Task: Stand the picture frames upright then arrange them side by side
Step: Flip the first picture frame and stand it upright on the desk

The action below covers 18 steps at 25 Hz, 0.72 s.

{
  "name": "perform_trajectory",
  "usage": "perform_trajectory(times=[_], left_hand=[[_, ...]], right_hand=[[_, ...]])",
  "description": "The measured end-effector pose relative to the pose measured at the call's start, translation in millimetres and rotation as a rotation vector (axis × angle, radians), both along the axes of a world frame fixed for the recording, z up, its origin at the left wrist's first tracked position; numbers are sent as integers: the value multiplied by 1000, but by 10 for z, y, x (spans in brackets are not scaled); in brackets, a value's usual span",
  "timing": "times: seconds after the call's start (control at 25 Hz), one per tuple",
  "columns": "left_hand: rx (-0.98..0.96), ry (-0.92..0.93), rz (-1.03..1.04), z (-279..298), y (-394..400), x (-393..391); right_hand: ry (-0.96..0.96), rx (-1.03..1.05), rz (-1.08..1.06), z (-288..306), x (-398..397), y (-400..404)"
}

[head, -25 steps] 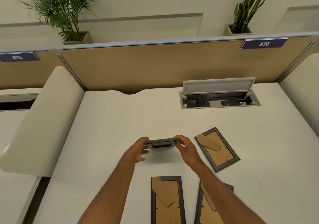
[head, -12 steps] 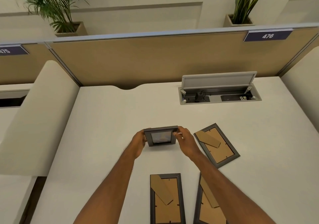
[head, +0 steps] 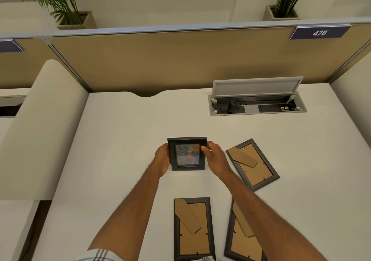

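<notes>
A small black picture frame [head: 187, 154] with a colourful picture stands upright at the middle of the white desk [head: 124, 140], its face toward me. My left hand [head: 162, 159] grips its left side and my right hand [head: 214, 158] grips its right side. Three more frames lie face down with their brown backs and stands showing: one tilted frame [head: 252, 164] to the right, one frame [head: 192, 228] near the front edge, and another frame [head: 242, 238] beside it, partly hidden under my right forearm.
An open cable box [head: 257, 104] with a raised lid sits in the desk at the back right. A tan partition [head: 170, 59] closes off the back, with potted plants [head: 68, 9] behind it. Curved white dividers [head: 40, 124] flank the desk.
The held frame has tipped from nearly flat, edge-on, to upright, so its picture now faces me. Both hands stay on its sides.
</notes>
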<state>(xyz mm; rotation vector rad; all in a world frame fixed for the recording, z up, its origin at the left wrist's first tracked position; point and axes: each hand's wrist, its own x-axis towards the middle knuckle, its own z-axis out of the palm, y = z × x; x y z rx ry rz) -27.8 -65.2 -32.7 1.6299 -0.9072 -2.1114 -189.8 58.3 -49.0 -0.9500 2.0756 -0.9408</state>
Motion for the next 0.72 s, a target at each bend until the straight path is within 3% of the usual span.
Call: perform_trajectory(times=[0.24, 0.44, 0.6, 0.72], left_hand=[[-9, -20, 7, -26, 48, -5], [-86, -116, 123, -17, 254, 110], [-136, -252, 157, -91, 710, 375], [-211, -388, 43, -170, 1176, 549]], right_hand=[[-20, 11, -3, -42, 9, 53], [-82, 3, -137, -60, 139, 413], [-52, 145, -91, -177, 498, 989], [-67, 271, -19, -263, 834, 1389]])
